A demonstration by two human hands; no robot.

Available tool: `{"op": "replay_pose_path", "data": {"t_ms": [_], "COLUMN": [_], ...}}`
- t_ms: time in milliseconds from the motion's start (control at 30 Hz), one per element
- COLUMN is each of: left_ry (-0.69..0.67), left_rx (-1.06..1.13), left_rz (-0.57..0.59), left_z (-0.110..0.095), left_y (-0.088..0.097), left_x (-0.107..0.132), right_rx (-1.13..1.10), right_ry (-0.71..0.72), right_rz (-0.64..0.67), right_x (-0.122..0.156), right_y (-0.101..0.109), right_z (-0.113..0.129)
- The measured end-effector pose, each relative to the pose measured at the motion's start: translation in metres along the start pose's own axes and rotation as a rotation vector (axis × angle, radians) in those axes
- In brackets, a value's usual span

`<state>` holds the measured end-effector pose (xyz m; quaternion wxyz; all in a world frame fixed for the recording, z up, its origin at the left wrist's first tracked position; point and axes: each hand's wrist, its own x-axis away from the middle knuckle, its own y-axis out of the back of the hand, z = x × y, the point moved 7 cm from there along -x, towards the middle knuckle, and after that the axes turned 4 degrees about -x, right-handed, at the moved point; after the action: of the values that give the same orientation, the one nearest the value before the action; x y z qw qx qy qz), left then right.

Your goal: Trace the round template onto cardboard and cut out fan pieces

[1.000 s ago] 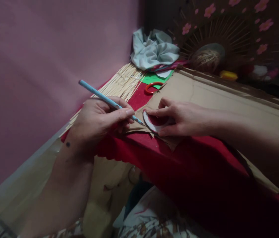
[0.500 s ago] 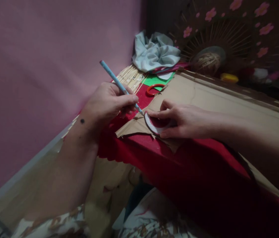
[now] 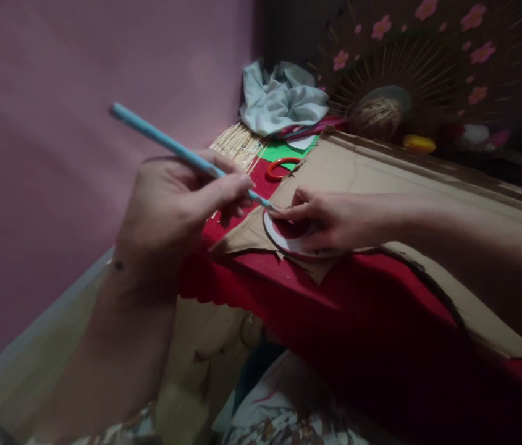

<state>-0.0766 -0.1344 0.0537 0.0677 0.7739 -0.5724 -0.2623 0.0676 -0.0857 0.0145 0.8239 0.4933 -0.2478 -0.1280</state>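
Note:
Between the thumb and fingers of my left hand point(image 3: 181, 204) is a light blue pencil point(image 3: 163, 141), its tip against the edge of a white ring-shaped piece point(image 3: 278, 238) close to my right fingertips. My right hand point(image 3: 323, 216) presses that rounded piece onto brown cardboard point(image 3: 357, 162), with fingers covering part of it. Red shows through the middle of the ring. The cardboard has a jagged, cut near edge and lies over a red cloth point(image 3: 261, 281).
Orange scissor-like handle point(image 3: 275, 170) and green sheet point(image 3: 283, 150) lie beyond the cardboard. Thin wooden sticks point(image 3: 235, 145) and a crumpled pale cloth point(image 3: 282, 99) are by the pink wall point(image 3: 79, 74). Behind stand a ball of twine point(image 3: 376, 117) and a flowered fan point(image 3: 404, 62).
My left hand has shifted left and nearer, and the pencil leans flatter, with its tip now along the upper edge of the ring piece. My right hand still holds the piece down.

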Motion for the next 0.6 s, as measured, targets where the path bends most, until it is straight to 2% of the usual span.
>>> {"op": "replay_pose_path", "data": {"t_ms": [67, 133, 233, 433, 600], "left_ry": [-0.025, -0.071, -0.124, -0.072, 0.023], "left_rx": [0.034, 0.003, -0.074, -0.114, -0.021], "left_rz": [0.088, 0.223, 0.351, 0.384, 0.383], "left_z": [-0.008, -0.013, -0.012, -0.004, 0.001], "left_y": [-0.007, -0.021, -0.041, -0.060, -0.056], "left_x": [0.019, 0.035, 0.048, 0.046, 0.042], "right_rx": [0.010, 0.023, 0.031, 0.028, 0.062], "right_ry": [0.009, 0.019, 0.015, 0.008, 0.069], "right_rz": [0.029, 0.048, 0.065, 0.077, 0.062], "right_x": [-0.001, -0.002, -0.002, -0.001, -0.001], "right_y": [0.001, 0.003, 0.004, 0.005, 0.005], "right_z": [0.001, 0.002, 0.001, 0.000, 0.004]}}
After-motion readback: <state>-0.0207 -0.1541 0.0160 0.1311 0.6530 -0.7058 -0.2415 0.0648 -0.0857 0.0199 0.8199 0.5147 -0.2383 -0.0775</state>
